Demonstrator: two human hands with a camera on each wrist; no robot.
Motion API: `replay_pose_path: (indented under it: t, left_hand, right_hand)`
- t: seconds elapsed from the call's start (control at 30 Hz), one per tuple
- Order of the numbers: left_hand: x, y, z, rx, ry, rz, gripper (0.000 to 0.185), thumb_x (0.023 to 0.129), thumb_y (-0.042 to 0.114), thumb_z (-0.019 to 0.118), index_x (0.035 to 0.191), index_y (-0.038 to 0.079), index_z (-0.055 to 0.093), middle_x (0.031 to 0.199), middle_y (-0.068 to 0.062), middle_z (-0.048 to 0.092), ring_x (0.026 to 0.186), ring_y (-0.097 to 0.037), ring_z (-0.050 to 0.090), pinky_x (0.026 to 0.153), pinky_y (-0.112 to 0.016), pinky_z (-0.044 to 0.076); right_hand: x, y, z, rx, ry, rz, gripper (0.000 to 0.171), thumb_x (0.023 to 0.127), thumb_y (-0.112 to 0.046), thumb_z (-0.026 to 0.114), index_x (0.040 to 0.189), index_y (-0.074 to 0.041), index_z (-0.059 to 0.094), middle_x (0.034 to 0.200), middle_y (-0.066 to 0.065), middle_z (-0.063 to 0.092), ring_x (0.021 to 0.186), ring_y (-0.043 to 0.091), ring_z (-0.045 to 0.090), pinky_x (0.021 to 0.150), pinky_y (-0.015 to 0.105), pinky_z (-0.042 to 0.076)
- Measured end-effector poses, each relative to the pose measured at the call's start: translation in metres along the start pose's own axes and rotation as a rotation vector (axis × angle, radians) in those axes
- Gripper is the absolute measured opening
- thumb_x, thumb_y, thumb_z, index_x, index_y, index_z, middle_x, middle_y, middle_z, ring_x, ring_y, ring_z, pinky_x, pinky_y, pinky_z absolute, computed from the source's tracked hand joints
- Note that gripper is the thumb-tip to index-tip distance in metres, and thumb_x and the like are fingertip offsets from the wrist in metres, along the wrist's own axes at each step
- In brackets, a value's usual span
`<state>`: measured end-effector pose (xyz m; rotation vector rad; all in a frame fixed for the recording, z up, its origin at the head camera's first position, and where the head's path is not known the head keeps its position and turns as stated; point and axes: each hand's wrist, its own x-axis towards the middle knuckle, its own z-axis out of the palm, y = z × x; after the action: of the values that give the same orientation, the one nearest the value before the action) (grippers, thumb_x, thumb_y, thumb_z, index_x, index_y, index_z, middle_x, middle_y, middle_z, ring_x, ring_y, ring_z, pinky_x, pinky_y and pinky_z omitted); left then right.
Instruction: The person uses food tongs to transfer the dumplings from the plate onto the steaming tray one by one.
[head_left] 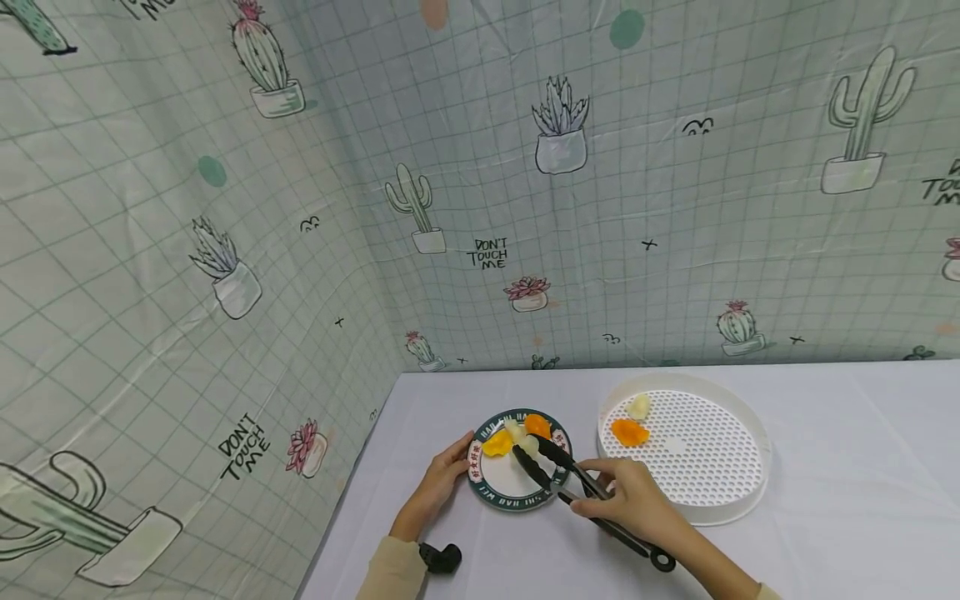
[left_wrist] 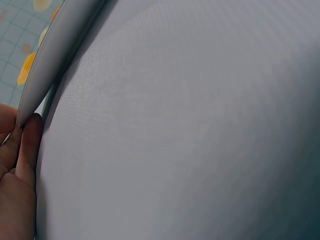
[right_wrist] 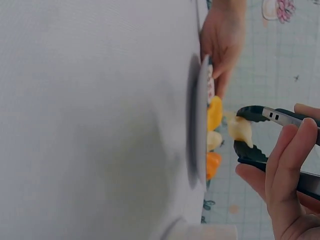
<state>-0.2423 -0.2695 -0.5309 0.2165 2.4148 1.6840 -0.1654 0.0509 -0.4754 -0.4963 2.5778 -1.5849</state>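
Observation:
My left hand [head_left: 441, 479] holds the near-left rim of a small round plate [head_left: 517, 502] with a green patterned border; in the left wrist view, thumb and fingers pinch its edge. With my right hand [head_left: 630, 496] I grip black-tipped tongs [head_left: 558, 456]. Between the tong tips sits a pale yellow, petal-like piece [right_wrist: 241, 131], held just above the plate in the right wrist view. On the plate lie a yellow piece [head_left: 497, 443], an orange piece [head_left: 537, 425] and another pale piece [right_wrist: 214, 141].
A white round tray [head_left: 763, 467] with a perforated base stands to the right of the plate. An orange piece [head_left: 630, 432] and a pale piece [head_left: 638, 407] lie at its left side. Behind the white table hangs a cactus-print cloth [head_left: 637, 208].

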Motion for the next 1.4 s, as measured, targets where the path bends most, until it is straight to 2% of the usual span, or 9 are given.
replay_pose_path:
  t: [0.07, 0.3, 0.53, 0.87, 1.1, 1.4]
  left_hand:
    - [0.0, 0.0, 0.0, 0.0, 0.005, -0.005, 0.052, 0.1, -0.001, 0.041, 0.151, -0.004, 0.034, 0.158, -0.022, 0.029, 0.146, -0.039, 0.025, 0.117, -0.052, 0.023]
    - [0.0, -0.001, 0.001, -0.021, -0.001, 0.006, 0.051, 0.1, -0.002, 0.041, 0.151, -0.006, 0.035, 0.158, -0.022, 0.028, 0.147, -0.04, 0.023, 0.117, -0.052, 0.022]
    - [-0.001, 0.001, 0.001, -0.013, -0.003, 0.005, 0.051, 0.1, -0.002, 0.04, 0.151, -0.005, 0.035, 0.159, -0.021, 0.029, 0.147, -0.039, 0.023, 0.118, -0.052, 0.021]
    - [0.001, 0.0, 0.0, 0.006, 0.007, -0.021, 0.052, 0.101, 0.0, 0.041, 0.152, -0.002, 0.035, 0.159, -0.019, 0.029, 0.147, -0.037, 0.025, 0.117, -0.051, 0.022]
    - [-0.001, 0.001, 0.0, -0.025, -0.019, 0.016, 0.052, 0.1, -0.002, 0.041, 0.152, -0.004, 0.033, 0.159, -0.021, 0.028, 0.147, -0.038, 0.022, 0.118, -0.052, 0.019]
    - [-0.003, 0.002, -0.001, -0.03, -0.018, 0.025, 0.051, 0.101, -0.001, 0.041, 0.152, -0.005, 0.033, 0.159, -0.022, 0.028, 0.147, -0.039, 0.022, 0.118, -0.053, 0.021]
  right_hand:
    - [-0.002, 0.0, -0.005, 0.0, 0.01, 0.011, 0.062, 0.074, -0.026, 0.087, 0.122, 0.007, 0.066, 0.081, 0.003, 0.066, 0.064, 0.015, 0.059, 0.048, 0.026, 0.05]
    - [-0.009, 0.001, -0.026, 0.151, -0.012, 0.025, 0.067, 0.078, -0.019, 0.084, 0.128, 0.015, 0.057, 0.08, 0.008, 0.063, 0.05, 0.02, 0.066, 0.043, 0.032, 0.054]
    - [-0.021, 0.006, -0.051, 0.165, 0.027, 0.04, 0.068, 0.079, -0.017, 0.083, 0.13, 0.017, 0.053, 0.08, 0.01, 0.064, 0.05, 0.023, 0.066, 0.044, 0.035, 0.055]
    - [-0.04, 0.014, -0.077, 0.146, 0.089, 0.074, 0.066, 0.083, -0.019, 0.081, 0.134, 0.013, 0.053, 0.084, 0.011, 0.063, 0.052, 0.023, 0.067, 0.045, 0.035, 0.055]
    - [-0.052, 0.022, -0.085, 0.079, 0.125, 0.093, 0.063, 0.083, -0.021, 0.08, 0.131, 0.012, 0.056, 0.079, 0.009, 0.064, 0.05, 0.021, 0.066, 0.045, 0.033, 0.054]
    - [-0.062, 0.034, -0.09, 0.056, 0.109, 0.088, 0.061, 0.086, -0.02, 0.078, 0.131, 0.014, 0.055, 0.078, 0.007, 0.064, 0.047, 0.018, 0.064, 0.043, 0.031, 0.052]
